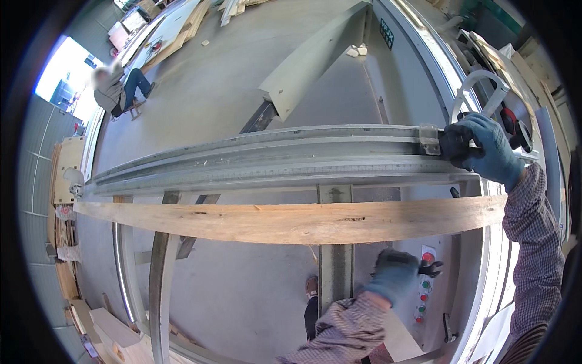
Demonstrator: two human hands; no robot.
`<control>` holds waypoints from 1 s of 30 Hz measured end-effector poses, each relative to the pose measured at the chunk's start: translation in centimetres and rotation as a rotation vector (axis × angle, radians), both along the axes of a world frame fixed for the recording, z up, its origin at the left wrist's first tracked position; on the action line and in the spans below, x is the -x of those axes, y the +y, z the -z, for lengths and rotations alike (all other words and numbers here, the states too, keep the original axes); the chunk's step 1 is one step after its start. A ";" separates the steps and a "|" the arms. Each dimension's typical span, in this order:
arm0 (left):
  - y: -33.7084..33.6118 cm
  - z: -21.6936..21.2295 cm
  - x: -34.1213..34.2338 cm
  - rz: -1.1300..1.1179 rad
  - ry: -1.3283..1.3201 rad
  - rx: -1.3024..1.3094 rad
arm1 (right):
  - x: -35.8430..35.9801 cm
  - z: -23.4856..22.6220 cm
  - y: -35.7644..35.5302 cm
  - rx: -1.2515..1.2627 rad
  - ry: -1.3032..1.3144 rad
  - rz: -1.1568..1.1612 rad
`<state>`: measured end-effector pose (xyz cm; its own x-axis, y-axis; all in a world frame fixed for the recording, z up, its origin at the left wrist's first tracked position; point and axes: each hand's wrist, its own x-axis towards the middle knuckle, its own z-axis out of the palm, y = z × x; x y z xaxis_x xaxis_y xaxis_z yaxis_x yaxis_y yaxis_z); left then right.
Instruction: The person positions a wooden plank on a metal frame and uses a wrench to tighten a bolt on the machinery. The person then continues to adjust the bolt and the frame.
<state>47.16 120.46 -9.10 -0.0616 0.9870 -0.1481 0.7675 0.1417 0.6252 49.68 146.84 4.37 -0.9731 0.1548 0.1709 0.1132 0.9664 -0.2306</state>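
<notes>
The right hand (485,148), in a blue work glove with dark-coated fingers, has its fingers bent at the right end of a long silver metal rail (260,155) marked with scales; whether it grips anything there cannot be told. Just beside its fingertips, a small clear plastic block (429,139) sits on the rail. The left hand (394,276), gloved alike, is blurred, and whether its fingers are closed on something cannot be told; it is near a narrow pale control panel (424,300) with red and green round buttons. Both forearms wear checked sleeves (533,242). Between the two hands, on the near side of the rail, a long pale-brown wooden board (285,223) with dark marks and narrowing ends stretches from left to right across the open grey metal frame of the table (335,273). The left hand appears below the board's near edge, apart from it. To the right of the right hand stands a curved white metal handle (479,85). Beyond the rail, a long pale-grey beam-like guard (309,64) slants over the smooth grey floor (206,85). At the far left, another person (112,88) in a grey top and blue trousers sits low, near stacked wooden sheets (176,27).
</notes>
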 end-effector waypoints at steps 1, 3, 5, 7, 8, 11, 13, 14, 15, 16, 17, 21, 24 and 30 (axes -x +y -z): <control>0.1 0.0 -0.4 0.024 0.000 0.070 | 1.2 -0.1 -0.6 0.017 0.023 -0.044; 1.2 0.4 -2.2 0.054 -0.184 0.023 | 1.4 0.3 -0.6 0.042 0.020 -0.045; 1.1 0.8 -3.1 0.079 -0.224 0.020 | 1.9 0.4 -1.1 0.074 0.027 -0.009; 0.8 1.3 -3.3 0.096 -0.141 0.054 | 2.9 0.6 -2.2 0.084 0.042 -0.017; 0.6 1.5 -3.1 0.066 -0.124 0.001 | 3.7 0.6 -2.9 0.086 0.044 -0.016; 0.3 1.7 -3.1 0.014 -0.100 -0.118 | 5.3 0.6 -4.3 0.103 0.076 -0.028; 0.6 1.7 -3.3 0.012 -0.108 -0.130 | 5.3 1.0 -4.3 0.120 0.097 -0.028; 0.7 1.7 -3.4 0.019 -0.069 -0.112 | 5.3 1.0 -4.2 0.116 0.120 -0.030; 0.6 1.7 -3.2 0.031 -0.030 -0.094 | 5.2 1.2 -4.1 0.111 0.142 -0.028; 0.4 1.7 -3.1 0.047 0.008 -0.076 | 5.2 1.5 -4.1 0.107 0.165 -0.021; 0.0 2.2 -2.7 0.003 0.021 -0.081 | 6.1 2.0 -4.4 0.127 0.234 -0.082; 0.7 0.7 -0.7 0.024 0.005 0.002 | 6.2 4.3 -6.8 0.144 0.383 0.168; 1.2 1.9 -1.5 -0.053 -0.203 -0.211 | 6.2 6.3 -11.1 0.118 0.546 0.516; 0.1 1.1 0.3 0.050 0.042 -0.098 | 2.1 4.2 -10.4 0.109 0.530 0.390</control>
<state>46.82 120.52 -10.23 -0.0160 0.9987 -0.0489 0.7979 0.0422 0.6013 47.53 136.43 0.16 -0.6311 0.5215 0.5742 0.2940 0.8458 -0.4451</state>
